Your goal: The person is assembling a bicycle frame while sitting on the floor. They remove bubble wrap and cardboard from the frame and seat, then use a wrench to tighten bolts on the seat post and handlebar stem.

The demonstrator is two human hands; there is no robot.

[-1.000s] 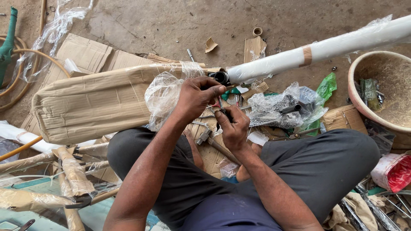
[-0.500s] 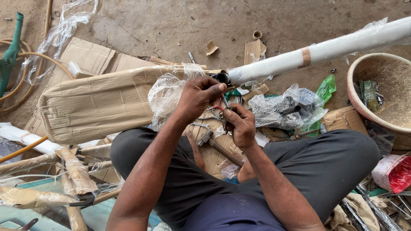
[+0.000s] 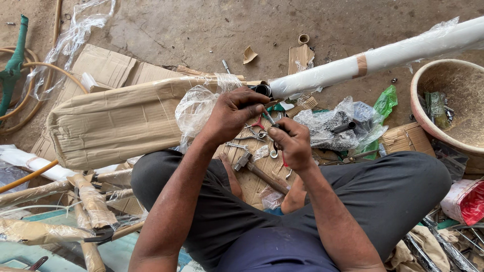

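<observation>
I sit cross-legged on the ground. My left hand [image 3: 232,117] grips the open end of a long tube wrapped in white foam [image 3: 373,58], which slants up to the right. My right hand [image 3: 291,142] holds a small tool with red handles [image 3: 278,151], its metal tip pointing up toward the tube end. A crumpled clear plastic bag [image 3: 194,108] hangs by my left wrist. Below my hands a hammer [image 3: 254,168] and red-handled pliers [image 3: 257,125] lie on cardboard between my legs.
A long cardboard-wrapped part [image 3: 116,121] lies to the left. At right stand a beige bowl [image 3: 428,121] with bits inside and a pile of plastic bags [image 3: 343,123]. Paper-wrapped frame tubes [image 3: 85,201] lie at lower left, a green frame piece [image 3: 15,65] at far left.
My right hand has drawn slightly down and away from the tube end, still holding the tool. The left hand keeps its grip. The view shifted a little.
</observation>
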